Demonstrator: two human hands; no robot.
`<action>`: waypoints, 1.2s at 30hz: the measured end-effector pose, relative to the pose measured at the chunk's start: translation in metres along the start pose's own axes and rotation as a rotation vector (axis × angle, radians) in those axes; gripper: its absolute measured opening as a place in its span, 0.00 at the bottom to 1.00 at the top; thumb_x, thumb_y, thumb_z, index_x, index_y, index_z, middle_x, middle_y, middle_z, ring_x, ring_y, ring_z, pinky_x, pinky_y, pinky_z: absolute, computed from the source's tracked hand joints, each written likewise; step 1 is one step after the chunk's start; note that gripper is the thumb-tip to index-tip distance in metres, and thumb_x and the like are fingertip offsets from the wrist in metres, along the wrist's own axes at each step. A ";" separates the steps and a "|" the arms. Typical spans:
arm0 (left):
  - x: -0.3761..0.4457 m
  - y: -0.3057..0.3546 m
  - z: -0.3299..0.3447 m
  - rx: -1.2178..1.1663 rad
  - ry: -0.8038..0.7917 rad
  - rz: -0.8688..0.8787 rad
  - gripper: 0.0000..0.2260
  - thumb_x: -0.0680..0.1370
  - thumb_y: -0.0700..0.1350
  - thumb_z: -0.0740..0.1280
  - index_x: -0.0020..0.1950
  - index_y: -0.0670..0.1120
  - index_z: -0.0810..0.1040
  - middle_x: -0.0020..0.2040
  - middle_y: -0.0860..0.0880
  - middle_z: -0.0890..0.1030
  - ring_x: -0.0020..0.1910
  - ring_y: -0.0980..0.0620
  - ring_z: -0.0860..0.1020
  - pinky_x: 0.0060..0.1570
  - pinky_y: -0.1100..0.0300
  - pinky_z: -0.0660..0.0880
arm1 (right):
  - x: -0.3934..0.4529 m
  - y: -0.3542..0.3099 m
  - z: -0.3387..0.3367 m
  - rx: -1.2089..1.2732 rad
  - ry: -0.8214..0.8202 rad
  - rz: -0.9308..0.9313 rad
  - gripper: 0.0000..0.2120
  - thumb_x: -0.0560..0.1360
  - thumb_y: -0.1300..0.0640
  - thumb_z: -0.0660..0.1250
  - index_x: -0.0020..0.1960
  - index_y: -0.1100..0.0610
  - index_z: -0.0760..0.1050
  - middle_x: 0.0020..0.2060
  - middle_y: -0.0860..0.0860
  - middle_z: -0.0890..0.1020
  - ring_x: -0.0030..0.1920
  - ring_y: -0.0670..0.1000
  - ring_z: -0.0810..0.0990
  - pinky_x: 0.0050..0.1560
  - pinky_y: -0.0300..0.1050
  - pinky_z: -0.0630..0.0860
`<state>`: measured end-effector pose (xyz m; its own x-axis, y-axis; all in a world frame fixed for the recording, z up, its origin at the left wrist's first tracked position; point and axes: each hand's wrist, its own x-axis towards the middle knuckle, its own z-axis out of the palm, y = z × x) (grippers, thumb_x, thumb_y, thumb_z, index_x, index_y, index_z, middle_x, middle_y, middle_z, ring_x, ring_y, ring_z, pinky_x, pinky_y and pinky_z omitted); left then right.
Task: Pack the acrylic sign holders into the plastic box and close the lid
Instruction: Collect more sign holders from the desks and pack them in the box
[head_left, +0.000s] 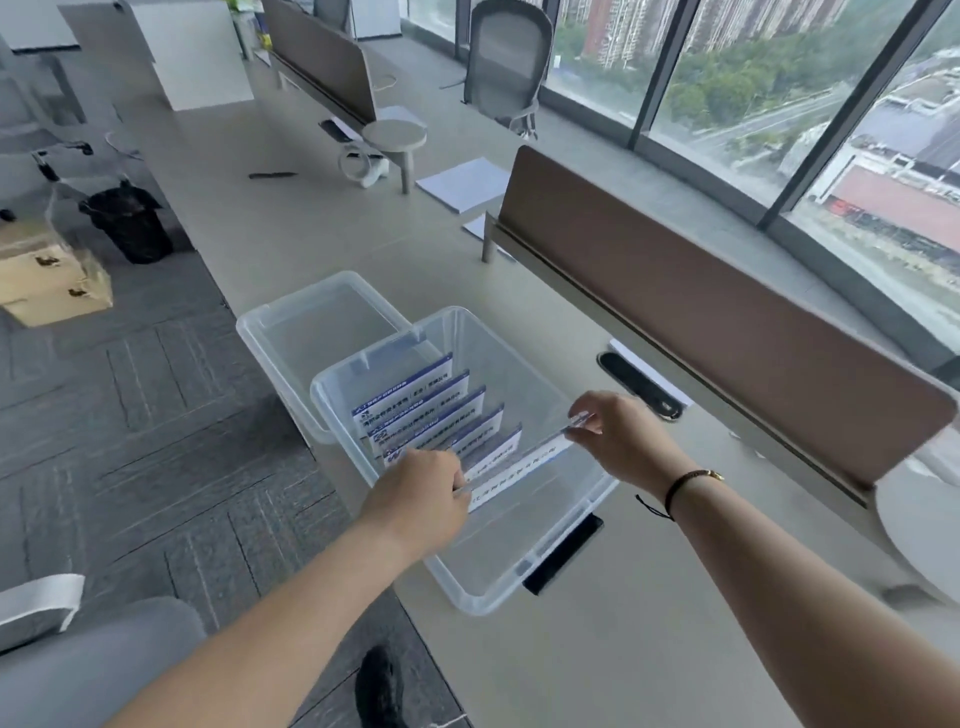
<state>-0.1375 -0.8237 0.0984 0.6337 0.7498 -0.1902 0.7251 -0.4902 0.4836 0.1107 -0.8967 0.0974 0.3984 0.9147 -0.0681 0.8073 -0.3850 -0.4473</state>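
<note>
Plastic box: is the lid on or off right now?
Off. The box is open on top with signs standing inside; the lid lies upturned behind it on the table.

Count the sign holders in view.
6. Five stand in a row inside the box, from the far one to the nearest. The sixth is held over the box between left hand and right hand. More may hide behind the hands.

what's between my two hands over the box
In the head view, one acrylic sign holder spans the gap, the left hand pinching one end and the right hand the other, above the open plastic box.
</note>
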 end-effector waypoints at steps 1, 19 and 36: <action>0.009 -0.007 0.005 -0.009 -0.047 0.000 0.08 0.78 0.46 0.66 0.40 0.45 0.77 0.36 0.49 0.80 0.36 0.50 0.78 0.34 0.54 0.77 | 0.007 0.000 0.006 -0.014 -0.026 0.017 0.07 0.74 0.55 0.72 0.51 0.53 0.79 0.45 0.50 0.83 0.47 0.50 0.80 0.47 0.43 0.75; 0.082 -0.042 0.069 0.233 -0.525 0.071 0.08 0.74 0.36 0.66 0.37 0.44 0.73 0.31 0.47 0.74 0.32 0.47 0.75 0.31 0.58 0.72 | 0.066 0.027 0.104 -0.164 -0.308 0.251 0.08 0.73 0.55 0.71 0.52 0.50 0.78 0.51 0.48 0.81 0.53 0.51 0.79 0.47 0.44 0.74; 0.089 -0.039 0.069 0.322 -0.545 0.032 0.12 0.72 0.31 0.63 0.34 0.45 0.68 0.37 0.45 0.78 0.40 0.43 0.79 0.35 0.56 0.72 | 0.072 0.033 0.118 -0.059 -0.248 0.209 0.09 0.72 0.61 0.70 0.52 0.55 0.79 0.48 0.52 0.81 0.49 0.54 0.80 0.48 0.47 0.77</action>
<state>-0.0904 -0.7684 0.0043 0.6411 0.4400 -0.6288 0.6943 -0.6817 0.2309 0.1143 -0.8294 -0.0271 0.4456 0.8147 -0.3710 0.7461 -0.5671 -0.3489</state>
